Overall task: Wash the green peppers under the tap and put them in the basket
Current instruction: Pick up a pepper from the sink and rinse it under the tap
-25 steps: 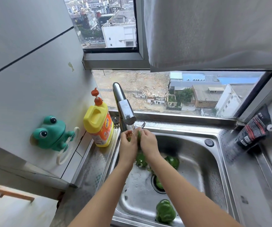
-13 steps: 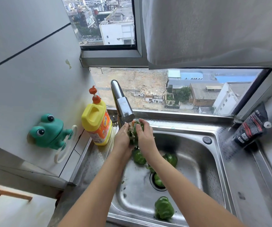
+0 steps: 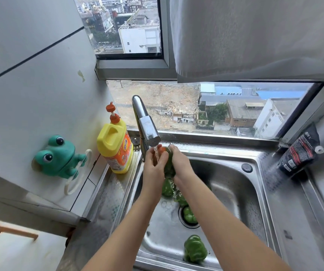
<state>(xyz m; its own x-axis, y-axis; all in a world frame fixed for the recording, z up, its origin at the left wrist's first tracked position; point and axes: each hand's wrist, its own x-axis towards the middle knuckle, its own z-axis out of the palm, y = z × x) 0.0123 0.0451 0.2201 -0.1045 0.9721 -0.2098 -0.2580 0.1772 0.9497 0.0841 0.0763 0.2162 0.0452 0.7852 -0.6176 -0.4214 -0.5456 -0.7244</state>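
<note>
Held pepper (image 3: 169, 165): green, located directly under the tap (image 3: 146, 124), above the back-left part of the sink (image 3: 235, 184). The left hand (image 3: 154, 168) and right hand (image 3: 181, 163) clasp it from either side, with the fingers of both curled round it. Most of it is hidden between the palms. A thin stream of water (image 3: 156, 154) falls from the spout onto the hands and the pepper.

Three more lie in the basin. The rear pepper (image 3: 167, 188) is just below the hands, the drain pepper (image 3: 189, 215) sits on the drain, and the front pepper (image 3: 195, 248) is near the front wall.

A yellow detergent bottle (image 3: 115, 147) stands on the ledge just left of the tap. A green frog holder (image 3: 57, 157) is fixed to the left wall. A black pouch (image 3: 297, 153) leans in the right corner.
</note>
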